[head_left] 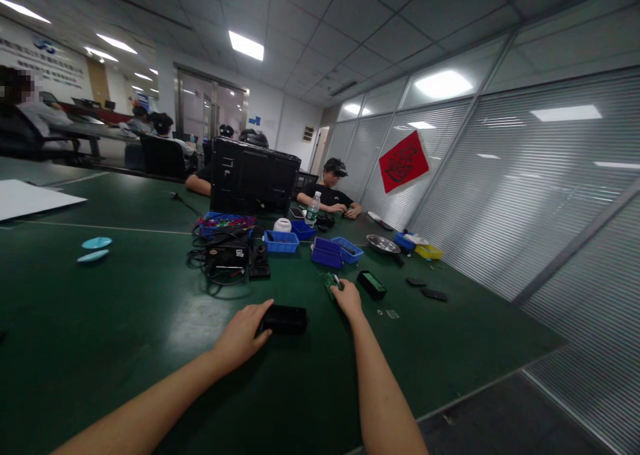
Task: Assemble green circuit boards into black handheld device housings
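My left hand point(243, 335) lies on the green table point(100, 321) with its fingers wrapped over the near end of a black oblong case point(286, 319). Farther right, my right hand point(347, 298) is closed in a pinch on a small green circuit board point(331, 283) resting on the table. A black box with a green top point(371, 285) lies just right of that hand. Two tiny parts point(387, 313) sit on the table past my right wrist.
Blue bins point(281, 241) point(334, 250), a tangle of cables with a black unit point(225, 258), a metal bowl point(383, 243), a yellow tray point(429, 251) and a large black case point(253, 177) stand beyond. A person point(333, 195) sits at the far end. Glass wall on the right.
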The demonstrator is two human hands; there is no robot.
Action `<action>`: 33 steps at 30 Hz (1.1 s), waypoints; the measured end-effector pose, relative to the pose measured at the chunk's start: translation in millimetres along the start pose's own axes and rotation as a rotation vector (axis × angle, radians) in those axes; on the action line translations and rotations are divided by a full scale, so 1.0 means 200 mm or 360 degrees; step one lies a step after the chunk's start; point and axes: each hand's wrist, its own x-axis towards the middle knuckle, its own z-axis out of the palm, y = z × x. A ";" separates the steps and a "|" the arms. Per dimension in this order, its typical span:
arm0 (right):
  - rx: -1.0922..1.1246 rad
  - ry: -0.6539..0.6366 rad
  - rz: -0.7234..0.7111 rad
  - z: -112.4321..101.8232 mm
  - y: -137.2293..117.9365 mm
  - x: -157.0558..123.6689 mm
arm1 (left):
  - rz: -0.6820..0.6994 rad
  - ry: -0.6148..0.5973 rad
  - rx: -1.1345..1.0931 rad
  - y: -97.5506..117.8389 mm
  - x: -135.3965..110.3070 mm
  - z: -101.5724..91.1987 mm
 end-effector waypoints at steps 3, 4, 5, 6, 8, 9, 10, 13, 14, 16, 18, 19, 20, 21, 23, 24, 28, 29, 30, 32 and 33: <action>0.0180 -0.0103 -0.0128 0.02 -0.02 0.01 | 0.0011 0.0010 0.0002 -0.01 0.00 0.01; 0.0189 -0.0118 -0.0143 0.02 -0.02 0.01 | 0.0016 0.0018 0.0004 -0.01 0.00 0.01; 0.0181 -0.0120 -0.0138 0.02 -0.03 0.00 | 0.0021 0.0023 0.0006 -0.01 0.00 0.01; 0.0169 -0.0113 -0.0121 0.02 -0.03 0.00 | 0.0025 0.0027 0.0008 -0.01 0.00 0.01; 0.0130 -0.0080 -0.0065 0.01 -0.02 0.00 | 0.0025 0.0029 0.0012 -0.01 0.00 0.01; 0.0108 -0.0058 -0.0036 0.00 -0.01 0.00 | 0.0020 0.0024 0.0014 -0.01 0.00 0.01; 0.0092 -0.0035 -0.0014 0.00 -0.01 0.00 | 0.0014 0.0019 0.0015 0.00 0.00 0.01; 0.0028 0.0053 0.0017 -0.01 -0.01 -0.01 | -0.0003 0.0010 -0.0001 0.00 0.00 0.00; -0.0013 0.0078 0.0023 -0.01 -0.01 -0.01 | -0.0007 0.0008 -0.0011 0.00 0.00 0.00; -0.0124 0.0112 0.0031 -0.01 -0.02 -0.02 | -0.0020 0.0013 -0.0032 0.00 0.01 0.00; -0.0228 0.0115 0.0033 -0.01 -0.03 -0.03 | -0.0028 0.0021 -0.0050 -0.01 0.01 0.00; -0.0265 0.0114 0.0028 -0.02 -0.04 -0.03 | -0.0029 0.0027 -0.0058 -0.01 0.01 0.00; -0.0292 0.0110 0.0021 -0.02 -0.04 -0.03 | -0.0030 0.0031 -0.0065 -0.01 0.01 0.01; -0.0311 0.0108 0.0013 -0.02 -0.04 -0.04 | -0.0034 0.0035 -0.0069 -0.02 0.01 0.01; -0.0328 0.0104 -0.0006 -0.02 -0.04 -0.04 | -0.0041 0.0036 -0.0075 -0.02 0.01 0.01; -0.0331 0.0101 -0.0009 -0.03 -0.04 -0.04 | -0.0042 0.0037 -0.0076 -0.02 0.01 0.01; -0.0318 0.0086 -0.0027 -0.03 -0.04 -0.03 | -0.0061 0.0030 -0.0086 -0.02 0.01 0.01; -0.0305 0.0076 -0.0040 -0.03 -0.04 -0.03 | -0.0077 0.0028 -0.0092 -0.02 0.01 0.01; -0.0283 0.0060 -0.0057 -0.03 -0.04 -0.03 | -0.0097 0.0026 -0.0100 -0.02 0.01 0.01; -0.0205 0.0006 -0.0084 -0.03 -0.06 -0.03 | -0.0137 0.0021 -0.0117 -0.01 0.01 0.00; -0.0142 -0.0030 -0.0101 -0.02 -0.07 -0.04 | -0.0156 0.0016 -0.0122 -0.01 0.01 0.00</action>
